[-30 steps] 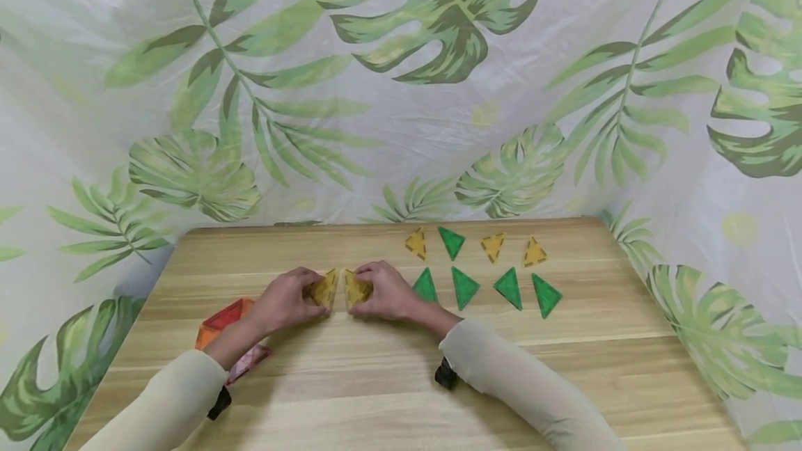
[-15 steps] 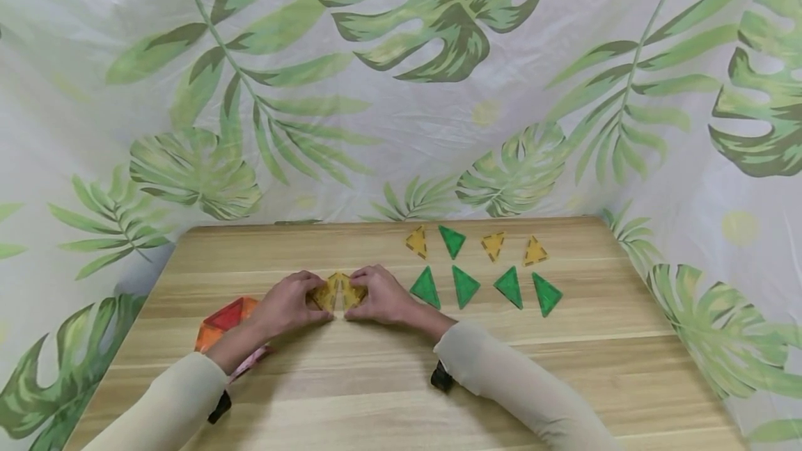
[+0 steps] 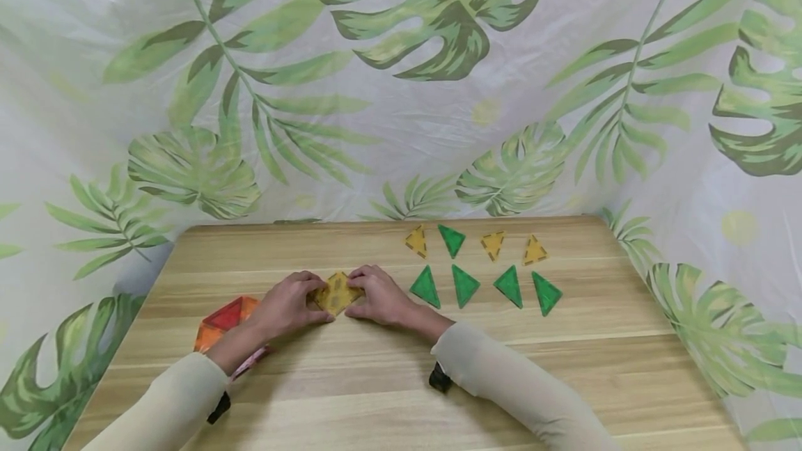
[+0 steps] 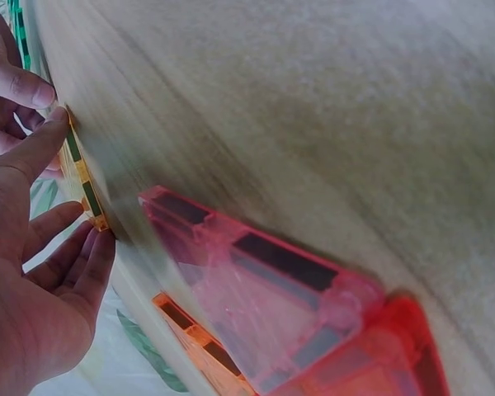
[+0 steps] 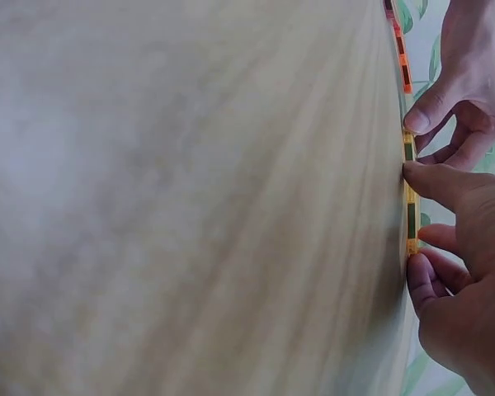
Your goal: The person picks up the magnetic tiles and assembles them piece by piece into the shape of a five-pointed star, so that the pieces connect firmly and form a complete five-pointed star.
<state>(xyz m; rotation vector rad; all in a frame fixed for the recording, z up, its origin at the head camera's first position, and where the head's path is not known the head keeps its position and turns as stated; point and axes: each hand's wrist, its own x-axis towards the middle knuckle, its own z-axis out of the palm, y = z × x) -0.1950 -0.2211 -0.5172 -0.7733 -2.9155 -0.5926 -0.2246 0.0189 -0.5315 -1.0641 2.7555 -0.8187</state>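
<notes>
Two yellow triangular magnetic tiles lie flat on the wooden table, edge against edge in a diamond. My left hand (image 3: 288, 303) pinches the left yellow tile (image 3: 326, 298) between thumb and fingers. From the other side, my right hand (image 3: 382, 296) pinches the right yellow tile (image 3: 349, 291) by its outer sides. In the left wrist view the left hand (image 4: 54, 272) grips a yellow tile edge (image 4: 87, 183) at both ends. The right wrist view has the right hand (image 5: 470, 264) on its yellow tile edge (image 5: 412, 219), thumb close to the other thumb.
A joined group of red, orange (image 3: 211, 337) and pink tiles (image 4: 264, 297) sits beneath the left forearm, partly hidden. Right of the hands lie two rows of loose triangles, green (image 3: 465, 287) and yellow (image 3: 493, 246). A leaf-print cloth (image 3: 401, 124) hangs behind the table (image 3: 376, 395).
The two yellow tiles were apart with a gap, which narrowed as my right hand moved left; now their edges meet. The left hand shifted only slightly, and the loose tiles stayed put.
</notes>
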